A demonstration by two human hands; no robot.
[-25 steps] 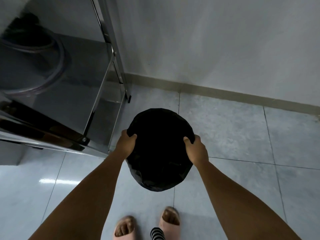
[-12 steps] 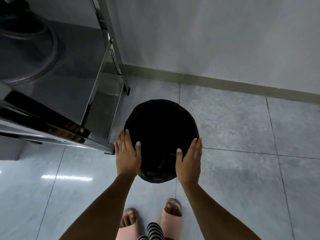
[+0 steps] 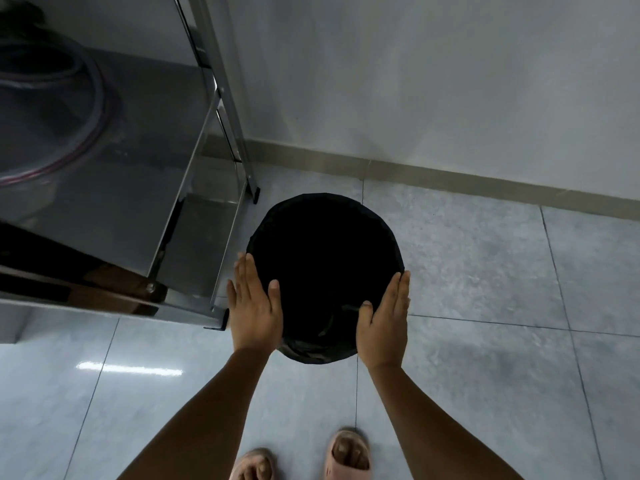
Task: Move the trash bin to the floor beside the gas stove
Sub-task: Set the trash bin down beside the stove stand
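Right beside the stainless steel stand (image 3: 194, 188) that seems to carry the gas stove, the black-lined trash bin (image 3: 323, 268) sits on the grey tiled floor (image 3: 485, 271), just off the stand's near front leg (image 3: 220, 311) and a little short of the wall's baseboard (image 3: 450, 181). Looks to me like the placing step is basically done and this is the letting-go bit. Left hand (image 3: 254, 306) is flat and spread open against the bin's left rim, fingers straight, not wrapped around anything. Right hand (image 3: 384, 325) is the same deal on the right rim, open palm, thumb just over the edge of the liner. So neither hand is really holding the bin, more like steadying or nudging it. Can't tell if the palms are actually pressing or only brushing it. Next move, I'd guess, is either a small push to square it up against the stand or just pulling both hands away. Bin's light and the bag is loose, so easy does it.
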